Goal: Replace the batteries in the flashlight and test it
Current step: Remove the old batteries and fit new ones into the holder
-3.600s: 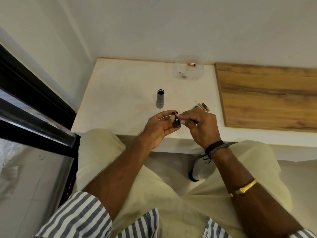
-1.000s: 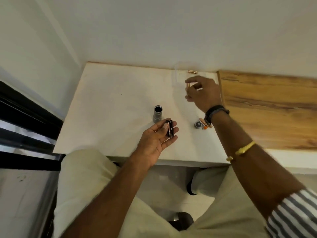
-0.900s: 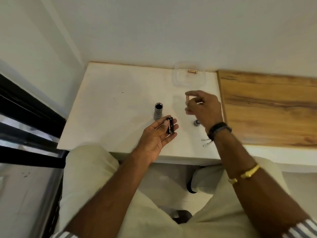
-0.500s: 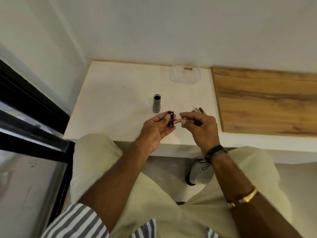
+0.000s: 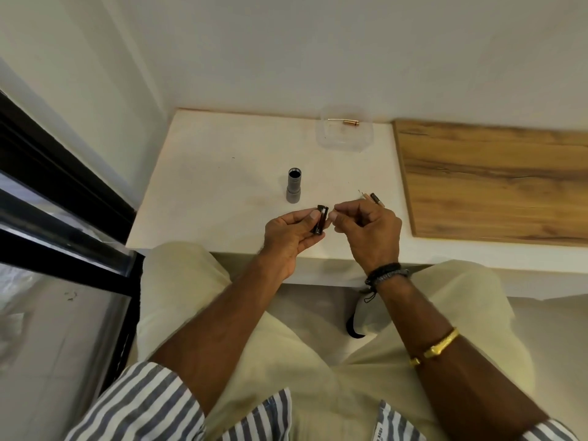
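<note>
Closest in: striped sleeves (image 5: pixel 143 399), pale trousers (image 5: pixel 305 354), a gold bracelet (image 5: pixel 439 346) and black cord bands (image 5: pixel 386 271) on the right forearm. Over the near edge of the white table (image 5: pixel 206 186), gripping a black battery holder (image 5: pixel 320 219) in the left hand (image 5: pixel 288 233), fingers curled behind it, thumb across its front, holder roughly upright. Pinching a battery (image 5: pixel 332 214) in the right hand (image 5: pixel 370 232), only a pale tip showing, held against the holder's right side; remaining fingers curled in. Just behind that hand, lying flat, loose batteries (image 5: pixel 375 199). Further left, standing upright with open end up, the grey flashlight body (image 5: pixel 294 190), apart from both hands. At the far edge, a clear plastic container (image 5: pixel 337 143) with one copper-coloured battery (image 5: pixel 351 123) inside. To the right, a wooden board (image 5: pixel 493 183).
</note>
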